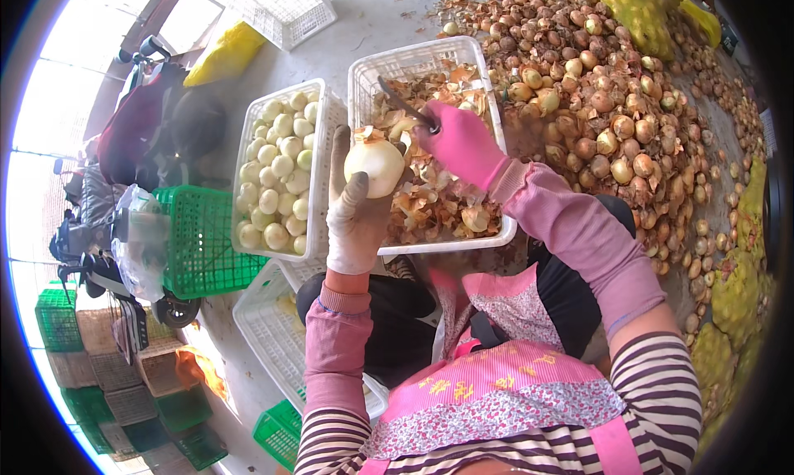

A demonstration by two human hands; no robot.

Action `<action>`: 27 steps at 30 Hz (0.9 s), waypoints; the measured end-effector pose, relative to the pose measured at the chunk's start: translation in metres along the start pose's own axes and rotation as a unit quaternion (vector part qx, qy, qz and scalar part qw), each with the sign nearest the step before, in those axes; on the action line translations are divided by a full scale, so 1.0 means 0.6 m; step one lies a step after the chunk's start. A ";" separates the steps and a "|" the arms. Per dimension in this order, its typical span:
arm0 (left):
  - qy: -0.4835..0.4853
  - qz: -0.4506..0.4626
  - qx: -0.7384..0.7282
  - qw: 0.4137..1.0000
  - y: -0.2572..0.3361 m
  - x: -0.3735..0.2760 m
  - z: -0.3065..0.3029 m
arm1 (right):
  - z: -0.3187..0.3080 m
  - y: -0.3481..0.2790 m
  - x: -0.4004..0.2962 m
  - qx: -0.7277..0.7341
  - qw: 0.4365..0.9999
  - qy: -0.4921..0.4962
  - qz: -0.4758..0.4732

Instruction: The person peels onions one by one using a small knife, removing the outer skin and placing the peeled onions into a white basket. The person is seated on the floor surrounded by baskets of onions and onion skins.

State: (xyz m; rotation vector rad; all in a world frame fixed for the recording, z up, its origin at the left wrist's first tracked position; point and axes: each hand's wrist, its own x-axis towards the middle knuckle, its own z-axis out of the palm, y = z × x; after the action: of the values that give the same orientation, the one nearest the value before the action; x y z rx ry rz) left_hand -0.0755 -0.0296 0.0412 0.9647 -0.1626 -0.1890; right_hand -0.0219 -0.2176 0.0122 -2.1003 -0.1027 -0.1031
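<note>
My left hand (358, 223), in a soiled white work glove, is wrapped around a pale, mostly peeled onion (374, 164) whose dry brown tuft points away from me. To its right, my right hand (462, 141) wears a pink glove and grips a knife (402, 97), its dark curved blade pointing up and to the left, apart from the onion. Both hands are over a white plastic crate (450, 249) holding loose brown onion skins (428, 205). Left of my left hand stands another white crate (239, 183) full of peeled onions (282, 164).
A large heap of unpeeled onions (614, 121) spreads over the floor at right, with yellow mesh sacks (642, 16) beside it. On the left are a green crate (205, 245) and a scooter (99, 264). An upturned-looking white crate (282, 9) lies at the back.
</note>
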 end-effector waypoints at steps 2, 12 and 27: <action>-0.007 0.017 0.000 1.000 0.008 0.002 -0.003 | -0.024 0.018 0.017 -0.069 0.992 -0.032 0.103; -0.037 0.018 0.226 0.973 0.016 0.001 -0.003 | -0.036 -0.035 -0.016 0.243 0.954 -0.165 -0.061; -0.050 0.106 0.404 0.907 0.005 0.011 -0.026 | -0.048 -0.043 -0.065 -0.021 0.969 -0.166 -0.184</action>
State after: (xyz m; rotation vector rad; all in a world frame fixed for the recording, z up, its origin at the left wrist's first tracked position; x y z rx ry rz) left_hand -0.0652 -0.0172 0.0351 1.7542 -0.4615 0.0450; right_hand -0.0642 -0.2308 0.0441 -2.1018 -0.6977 0.0263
